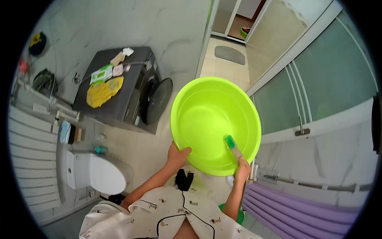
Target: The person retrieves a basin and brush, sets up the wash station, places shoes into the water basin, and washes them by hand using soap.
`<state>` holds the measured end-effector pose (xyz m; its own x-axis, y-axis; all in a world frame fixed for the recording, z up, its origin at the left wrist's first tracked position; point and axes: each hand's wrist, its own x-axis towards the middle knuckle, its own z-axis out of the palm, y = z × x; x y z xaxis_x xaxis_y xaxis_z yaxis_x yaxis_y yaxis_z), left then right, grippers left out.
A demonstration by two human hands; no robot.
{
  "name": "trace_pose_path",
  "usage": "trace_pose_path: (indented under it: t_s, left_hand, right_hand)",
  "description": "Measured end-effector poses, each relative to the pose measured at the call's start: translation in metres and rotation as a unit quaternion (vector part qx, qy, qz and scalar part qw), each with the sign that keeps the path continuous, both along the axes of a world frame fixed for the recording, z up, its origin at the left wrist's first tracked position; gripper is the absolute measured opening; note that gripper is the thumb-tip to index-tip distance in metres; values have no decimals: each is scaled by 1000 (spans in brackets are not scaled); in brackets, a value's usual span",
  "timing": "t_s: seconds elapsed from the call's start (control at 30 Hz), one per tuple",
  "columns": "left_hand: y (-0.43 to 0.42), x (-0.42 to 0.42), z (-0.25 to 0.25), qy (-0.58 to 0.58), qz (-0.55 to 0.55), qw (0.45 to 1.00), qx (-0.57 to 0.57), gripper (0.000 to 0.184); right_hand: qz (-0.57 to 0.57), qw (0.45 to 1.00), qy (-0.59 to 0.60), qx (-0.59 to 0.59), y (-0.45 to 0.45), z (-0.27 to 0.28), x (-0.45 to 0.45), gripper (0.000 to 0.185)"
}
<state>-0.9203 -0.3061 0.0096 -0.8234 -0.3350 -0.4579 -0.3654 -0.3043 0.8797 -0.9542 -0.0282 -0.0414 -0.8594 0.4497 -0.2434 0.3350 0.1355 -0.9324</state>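
A large lime-green basin point(207, 119) is held out in front of my body, tilted so that its inside faces me. My left hand point(178, 156) grips the near left rim, thumb over the edge. At the near right rim is my right hand point(242, 170), closed on a scrub brush point(231, 144) with a green head and a pale handle. The brush points into the basin. My right hand also seems to hold the rim there, though its fingers behind the basin are hidden.
A dark washing machine point(115, 91) with its round door point(159, 101) open stands left; a yellow cloth point(104, 92) and packets lie on top. Toilet point(105, 173) lower left, purple folded panel point(294, 205) lower right, glass door point(318, 79) right, grey mat point(230, 55) beyond the doorway.
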Motion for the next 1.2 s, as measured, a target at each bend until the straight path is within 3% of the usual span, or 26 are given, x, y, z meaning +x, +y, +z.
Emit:
trace_pose_path:
  t_s: [0.03,0.27,0.53,0.73,0.87,0.97,1.2]
  left_hand:
    - [-3,-26,-3,-15,-16,998,-65,51]
    - [-33,-218,24,0,-22,1000,12,45]
    - [-26,-433,-12,-7,-37,999,27,43]
    - [-18,-606,9,-58,-116,990,62,44]
    - [-17,-694,20,-25,-95,994,42,41]
    - [-16,-754,18,-6,-63,998,25,41]
    - [-32,-896,5,-19,48,999,8,44]
  right_hand:
    - [6,1000,-1,12,-3,-5,-31,35]
    - [43,992,-36,113,-25,17,-218,36]
    - [-29,995,-44,79,-23,10,-410,37]
    - [-37,995,-37,89,3,21,-548,42]
    - [-68,997,-25,5,-8,55,-639,42]
    - [-78,997,2,24,-18,53,-711,38]
    - [72,995,-33,60,-36,19,-917,30]
